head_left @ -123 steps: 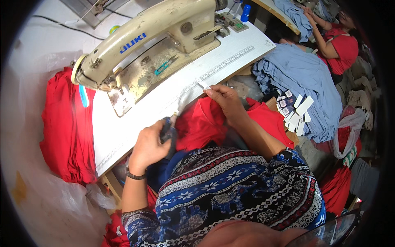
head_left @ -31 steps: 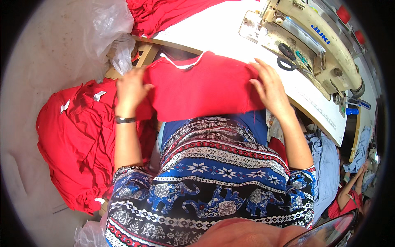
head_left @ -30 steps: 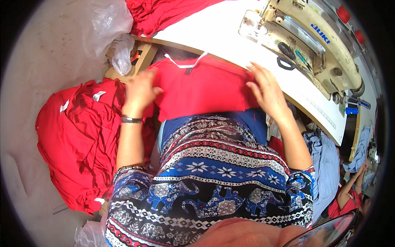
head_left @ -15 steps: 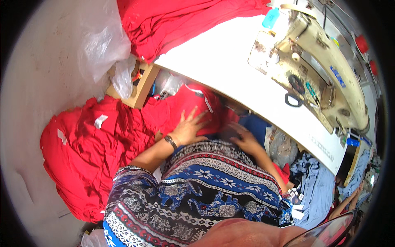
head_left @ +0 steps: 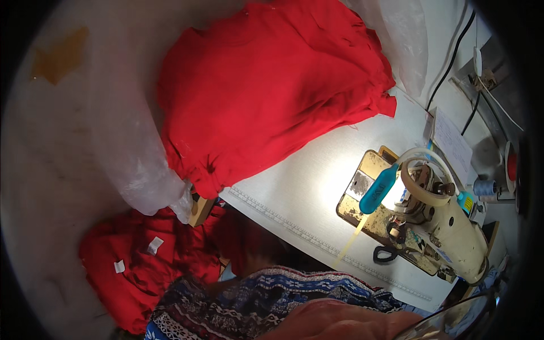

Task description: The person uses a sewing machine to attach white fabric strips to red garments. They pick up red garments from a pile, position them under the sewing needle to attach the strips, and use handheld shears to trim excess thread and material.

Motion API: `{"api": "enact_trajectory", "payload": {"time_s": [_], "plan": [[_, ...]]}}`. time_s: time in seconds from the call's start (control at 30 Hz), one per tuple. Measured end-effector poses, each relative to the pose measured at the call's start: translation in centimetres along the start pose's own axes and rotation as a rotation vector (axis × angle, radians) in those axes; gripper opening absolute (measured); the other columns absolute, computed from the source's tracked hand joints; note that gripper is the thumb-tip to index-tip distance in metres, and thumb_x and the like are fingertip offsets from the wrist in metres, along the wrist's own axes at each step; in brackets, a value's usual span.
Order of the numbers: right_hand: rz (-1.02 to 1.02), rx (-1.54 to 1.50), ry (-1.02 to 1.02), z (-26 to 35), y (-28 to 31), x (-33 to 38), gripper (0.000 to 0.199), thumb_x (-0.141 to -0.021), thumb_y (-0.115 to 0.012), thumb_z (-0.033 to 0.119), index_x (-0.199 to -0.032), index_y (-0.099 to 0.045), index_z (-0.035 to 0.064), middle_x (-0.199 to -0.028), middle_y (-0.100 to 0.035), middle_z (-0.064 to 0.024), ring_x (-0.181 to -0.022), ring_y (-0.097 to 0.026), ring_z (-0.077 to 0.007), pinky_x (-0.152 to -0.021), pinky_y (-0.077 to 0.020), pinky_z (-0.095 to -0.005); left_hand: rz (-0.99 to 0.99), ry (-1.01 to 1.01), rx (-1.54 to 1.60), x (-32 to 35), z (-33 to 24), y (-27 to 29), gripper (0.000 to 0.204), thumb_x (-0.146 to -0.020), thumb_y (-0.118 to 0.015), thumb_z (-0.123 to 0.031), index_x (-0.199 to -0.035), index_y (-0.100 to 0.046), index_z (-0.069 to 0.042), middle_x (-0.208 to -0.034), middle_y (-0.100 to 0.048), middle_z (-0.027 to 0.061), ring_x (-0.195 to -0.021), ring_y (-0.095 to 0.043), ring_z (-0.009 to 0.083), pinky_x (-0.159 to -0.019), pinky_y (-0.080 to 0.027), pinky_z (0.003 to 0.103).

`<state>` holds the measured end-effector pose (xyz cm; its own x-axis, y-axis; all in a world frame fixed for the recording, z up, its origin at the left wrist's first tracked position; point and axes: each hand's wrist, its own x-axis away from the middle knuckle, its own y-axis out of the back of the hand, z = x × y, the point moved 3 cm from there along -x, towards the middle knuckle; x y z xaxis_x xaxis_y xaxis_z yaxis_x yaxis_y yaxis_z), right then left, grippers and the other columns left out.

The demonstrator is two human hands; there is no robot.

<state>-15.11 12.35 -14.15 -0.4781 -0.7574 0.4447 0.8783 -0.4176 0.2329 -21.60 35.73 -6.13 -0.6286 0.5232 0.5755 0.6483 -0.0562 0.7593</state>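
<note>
A large heap of red garments (head_left: 272,90) is lying across the far left corner of the white sewing table (head_left: 294,192), spilling over its left edge, where a sheet of clear plastic (head_left: 130,147) is hanging down beside it. A second pile of red garments (head_left: 141,266), with small white labels showing on it, is sitting on the floor below the table's near left corner, next to a wooden leg end (head_left: 201,209). Neither of the person's hands is showing; the blur of red cloth (head_left: 243,243) just under the table's near edge is possibly where they are working, so whether the fingers are spread or closed on anything cannot be told. The person's patterned sleeve or lap (head_left: 272,300) is filling the lower edge of the view. Toward the right end of the table a cream sewing machine (head_left: 436,221) is standing, its lamp lighting the tabletop beside it, with a blue handled tool (head_left: 378,188) resting against its head and black scissors (head_left: 385,255) lying at its base near the front edge.
</note>
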Motion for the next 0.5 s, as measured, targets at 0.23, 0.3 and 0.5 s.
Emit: {"api": "enact_trajectory", "payload": {"time_s": [0.23, 0.3, 0.5], "plan": [[0.016, 0.073, 0.110, -2.1, -2.6, -0.6, 0.062, -0.071, -0.076, 0.029, -0.124, -0.055, 0.0033, -0.124, -0.056, -0.0206, -0.118, -0.052, -0.0316, -0.101, -0.0407, -0.0420, -0.086, 0.087, 0.021, -0.5, -1.9, -0.3, 0.074, -0.080, -0.054, -0.062, -0.144, -0.039, -0.028, -0.155, -0.025, 0.0041, -0.144, -0.018, 0.0327, -0.100, -0.019, 0.075], [-0.011, 0.102, 0.151, -2.7, -2.9, -0.8, 0.062, -0.071, -0.076, 0.029, -0.123, -0.056, 0.0031, -0.122, -0.058, -0.0207, -0.117, -0.054, -0.0315, -0.100, -0.0418, -0.0418, -0.159, 0.113, 0.025, -0.7, -1.7, 1.0, 0.074, -0.080, -0.054, -0.062, -0.144, -0.039, -0.028, -0.155, -0.025, 0.0040, -0.143, -0.018, 0.0324, -0.100, -0.019, 0.074], [-0.062, -0.142, 0.042, -3.8, 1.9, -1.7, 0.057, -0.072, -0.075, 0.032, -0.118, -0.060, 0.0023, -0.113, -0.064, -0.0190, -0.108, -0.060, -0.0305, -0.094, -0.0465, -0.0411, -0.554, -0.028, 0.180, -5.5, 0.7, 6.3, 0.037, -0.085, -0.065, -0.034, -0.120, -0.062, -0.021, -0.143, -0.046, 0.0013, -0.141, -0.028, 0.0310, -0.103, -0.025, 0.066]]}}
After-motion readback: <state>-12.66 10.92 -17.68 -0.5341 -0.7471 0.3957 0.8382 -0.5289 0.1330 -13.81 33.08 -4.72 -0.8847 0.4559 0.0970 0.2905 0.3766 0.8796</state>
